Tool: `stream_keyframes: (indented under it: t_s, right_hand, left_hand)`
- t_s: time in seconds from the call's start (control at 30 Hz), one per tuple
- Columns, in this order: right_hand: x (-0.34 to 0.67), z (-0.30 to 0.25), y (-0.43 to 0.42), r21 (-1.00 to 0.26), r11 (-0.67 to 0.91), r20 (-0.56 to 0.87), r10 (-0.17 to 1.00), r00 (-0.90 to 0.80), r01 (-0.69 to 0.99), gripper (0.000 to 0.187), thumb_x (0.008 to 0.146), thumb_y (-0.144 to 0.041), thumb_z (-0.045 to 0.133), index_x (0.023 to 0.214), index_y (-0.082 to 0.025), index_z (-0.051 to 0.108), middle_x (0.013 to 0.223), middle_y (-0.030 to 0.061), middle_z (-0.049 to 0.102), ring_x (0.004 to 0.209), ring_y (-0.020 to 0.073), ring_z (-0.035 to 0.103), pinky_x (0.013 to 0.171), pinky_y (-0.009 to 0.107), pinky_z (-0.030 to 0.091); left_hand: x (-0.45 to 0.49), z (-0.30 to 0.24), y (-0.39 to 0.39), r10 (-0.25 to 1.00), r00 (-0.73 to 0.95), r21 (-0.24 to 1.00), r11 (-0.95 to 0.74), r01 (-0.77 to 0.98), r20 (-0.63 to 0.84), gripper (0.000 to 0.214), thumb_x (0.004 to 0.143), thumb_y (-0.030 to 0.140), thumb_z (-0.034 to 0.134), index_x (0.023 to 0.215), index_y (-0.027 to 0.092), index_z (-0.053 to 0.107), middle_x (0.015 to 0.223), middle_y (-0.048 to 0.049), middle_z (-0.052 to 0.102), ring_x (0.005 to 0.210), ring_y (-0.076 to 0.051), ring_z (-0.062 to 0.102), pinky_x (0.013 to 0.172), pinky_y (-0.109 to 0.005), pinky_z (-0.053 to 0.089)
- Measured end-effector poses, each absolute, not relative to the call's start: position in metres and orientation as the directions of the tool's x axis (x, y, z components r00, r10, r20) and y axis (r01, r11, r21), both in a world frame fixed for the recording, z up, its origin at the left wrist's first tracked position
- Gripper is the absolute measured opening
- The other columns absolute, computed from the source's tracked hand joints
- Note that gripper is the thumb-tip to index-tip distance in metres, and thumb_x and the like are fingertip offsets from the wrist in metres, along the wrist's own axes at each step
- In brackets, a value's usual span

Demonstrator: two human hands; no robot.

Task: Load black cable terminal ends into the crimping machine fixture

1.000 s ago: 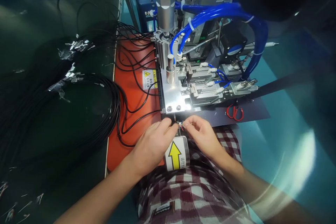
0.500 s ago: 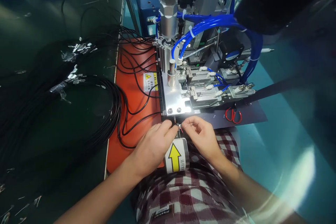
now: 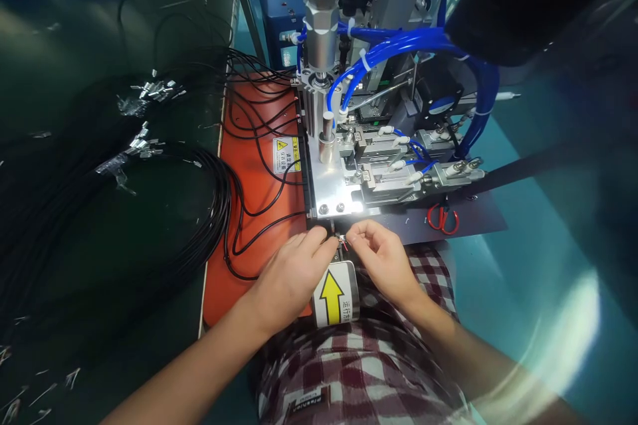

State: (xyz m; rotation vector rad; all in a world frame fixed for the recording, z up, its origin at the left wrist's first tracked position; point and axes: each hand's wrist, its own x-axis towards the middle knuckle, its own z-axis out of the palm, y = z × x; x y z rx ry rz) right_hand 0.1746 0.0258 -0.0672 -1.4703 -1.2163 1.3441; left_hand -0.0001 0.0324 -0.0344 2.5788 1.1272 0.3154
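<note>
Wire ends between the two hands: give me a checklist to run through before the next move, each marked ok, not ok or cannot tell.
1. Left hand at the wire ends: ok.
2. Right hand beside them: ok.
3. Firm grip on each strand: cannot tell, too small.
4. Fingers well away from the machine: not ok, close to its front edge.
5. Red-handled scissors apart from both hands: ok.
6. Black cables away from the left arm: not ok, one runs up to it.

thin wire [image 3: 345, 246] red | cables [image 3: 216, 212] black | panel [image 3: 224, 299] orange-red | label [image 3: 349, 277] white, arrow [image 3: 332, 299] yellow | tubing [image 3: 399, 41] blue | scissor handles [image 3: 443, 216] red | worker's clothing [image 3: 349, 375] maroon-white check | bench [image 3: 154, 246] dark green
</note>
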Motion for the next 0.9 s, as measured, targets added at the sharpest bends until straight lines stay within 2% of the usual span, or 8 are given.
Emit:
stream_keyframes:
  t_s: [0.13, 0.2, 0.43, 0.57, 0.73, 0.8, 0.9]
  right_hand:
    - [0.173, -0.064, 0.027, -0.934, -0.351, -0.354, 0.935, -0.032, 0.074, 0.020, 0.083, -0.036, 0.058, 0.075, -0.018, 0.055, 0.057, -0.0059, 0.044, 0.049, 0.0097, 0.034, 0.045, 0.023, 0.027]
    - [0.173, -0.064, 0.027, -0.929, -0.363, -0.365, 0.931, -0.022, 0.075, 0.020, 0.083, -0.037, 0.059, 0.075, -0.018, 0.055, 0.056, -0.0067, 0.042, 0.048, 0.0092, 0.033, 0.044, 0.023, 0.026]
    - [0.171, -0.061, 0.030, -0.903, -0.428, -0.429, 0.903, -0.032, 0.034, 0.020, 0.077, -0.037, 0.059, 0.071, -0.019, 0.055, 0.052, -0.0070, 0.042, 0.045, 0.0095, 0.034, 0.042, 0.024, 0.025]
    - [0.171, -0.063, 0.031, -0.917, -0.385, -0.386, 0.922, 0.013, 0.100, 0.019, 0.078, -0.036, 0.059, 0.070, -0.019, 0.054, 0.054, -0.0061, 0.045, 0.046, 0.0102, 0.037, 0.043, 0.024, 0.028]
    - [0.177, -0.063, 0.031, -0.889, -0.444, -0.451, 0.891, -0.051, 0.114, 0.019, 0.081, -0.035, 0.056, 0.072, -0.019, 0.055, 0.052, -0.0061, 0.045, 0.043, 0.0105, 0.038, 0.042, 0.024, 0.030]
    - [0.179, -0.060, 0.029, -0.914, -0.341, -0.349, 0.937, 0.001, 0.221, 0.018, 0.084, -0.035, 0.056, 0.077, -0.018, 0.059, 0.060, -0.0024, 0.054, 0.049, 0.0122, 0.045, 0.047, 0.026, 0.036]
    - [0.177, -0.055, 0.024, -0.904, -0.074, -0.066, 0.997, 0.034, 0.422, 0.014, 0.087, -0.029, 0.056, 0.089, -0.019, 0.064, 0.078, 0.0023, 0.064, 0.060, 0.0145, 0.053, 0.059, 0.029, 0.043]
  left_hand:
    - [0.000, -0.034, 0.033, 0.739, 0.671, 0.378, -0.639, 0.670, 0.061, 0.024, 0.084, 0.006, 0.049, 0.105, 0.007, 0.061, 0.090, -0.0111, 0.060, 0.080, -0.022, 0.060, 0.068, -0.035, 0.056]
    - [0.000, -0.036, 0.032, 0.738, 0.670, 0.380, -0.643, 0.665, 0.077, 0.024, 0.085, 0.006, 0.048, 0.105, 0.008, 0.061, 0.091, -0.0115, 0.060, 0.082, -0.023, 0.060, 0.070, -0.035, 0.056]
    - [-0.002, -0.041, 0.030, 0.746, 0.655, 0.382, -0.645, 0.662, 0.124, 0.023, 0.089, 0.005, 0.046, 0.106, 0.008, 0.061, 0.093, -0.0116, 0.060, 0.082, -0.022, 0.061, 0.071, -0.036, 0.056]
    - [-0.001, -0.041, 0.032, 0.743, 0.656, 0.384, -0.648, 0.658, 0.133, 0.024, 0.089, 0.004, 0.045, 0.105, 0.007, 0.062, 0.091, -0.0119, 0.061, 0.080, -0.022, 0.061, 0.068, -0.034, 0.056]
    - [-0.001, -0.042, 0.032, 0.743, 0.650, 0.385, -0.653, 0.652, 0.159, 0.025, 0.090, 0.005, 0.043, 0.105, 0.007, 0.062, 0.092, -0.0121, 0.061, 0.080, -0.022, 0.061, 0.069, -0.034, 0.056]
    - [-0.001, -0.042, 0.032, 0.742, 0.650, 0.383, -0.656, 0.651, 0.165, 0.025, 0.090, 0.005, 0.042, 0.104, 0.008, 0.062, 0.092, -0.0119, 0.062, 0.081, -0.022, 0.062, 0.069, -0.034, 0.056]
    - [-0.002, -0.043, 0.032, 0.737, 0.653, 0.383, -0.662, 0.645, 0.176, 0.023, 0.092, 0.008, 0.042, 0.103, 0.009, 0.062, 0.092, -0.0116, 0.062, 0.082, -0.021, 0.062, 0.071, -0.034, 0.056]
